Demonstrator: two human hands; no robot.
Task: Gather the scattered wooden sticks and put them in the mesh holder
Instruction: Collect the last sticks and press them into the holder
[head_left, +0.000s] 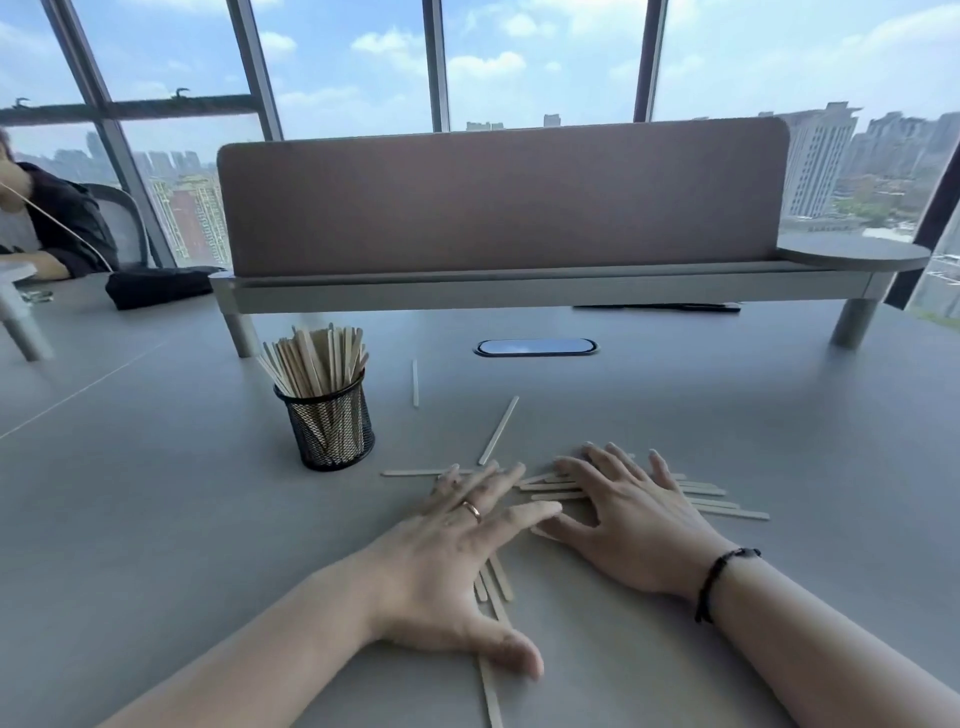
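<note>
My left hand (447, 545) and right hand (628, 514) lie flat, gripping nothing, on sticks (717, 506); mesh holder (332, 421) sits upper left, nearer my left

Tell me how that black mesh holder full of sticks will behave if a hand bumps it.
The mesh holder is narrow and upright, with its sticks fanning well above the rim, so it probably tips easily. The open wire mesh looks light, so it may also slide on the smooth table. If it falls, the loosely packed sticks would likely spill.

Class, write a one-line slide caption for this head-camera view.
Both hands, left and right, press flat on scattered wooden sticks beside a stick-filled mesh holder.
</note>
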